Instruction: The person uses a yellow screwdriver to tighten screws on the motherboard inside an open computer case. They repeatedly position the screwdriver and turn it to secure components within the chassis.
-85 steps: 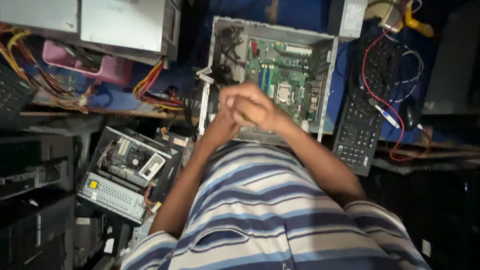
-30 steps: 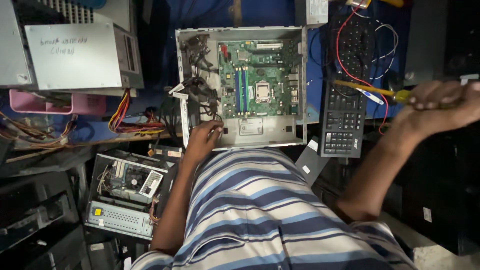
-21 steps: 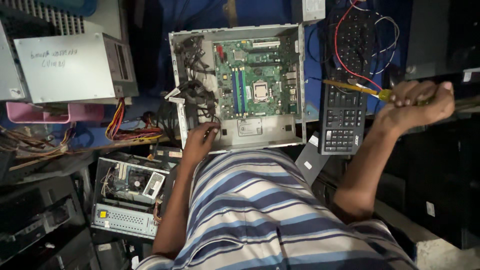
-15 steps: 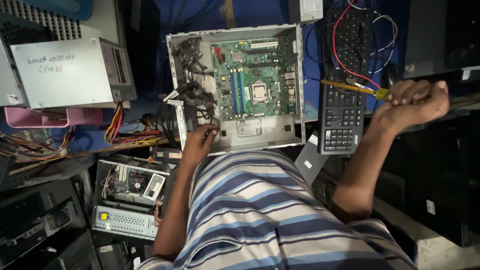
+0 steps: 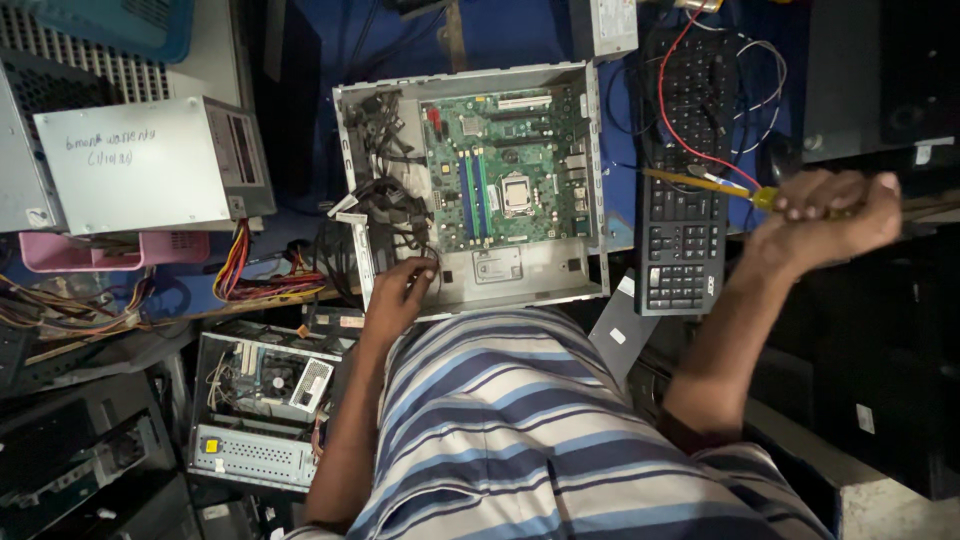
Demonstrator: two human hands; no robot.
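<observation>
Yellow-handled screwdriver (image 5: 745, 190), light and stiff, sits fisted in my right hand (image 5: 825, 215); left fingers (image 5: 410, 275) spread on heavy, sharp-edged open grey metal computer case (image 5: 480, 290).

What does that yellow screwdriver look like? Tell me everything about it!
The screwdriver has a yellow handle and a thin yellowish shaft ending in a narrow tip. The right hand wraps around its handle, hiding most of it. It lies nearly level, tip pointing toward the open computer case, held above the black keyboard beside a red wire. Whether the shaft touches the keyboard cannot be told.
</observation>
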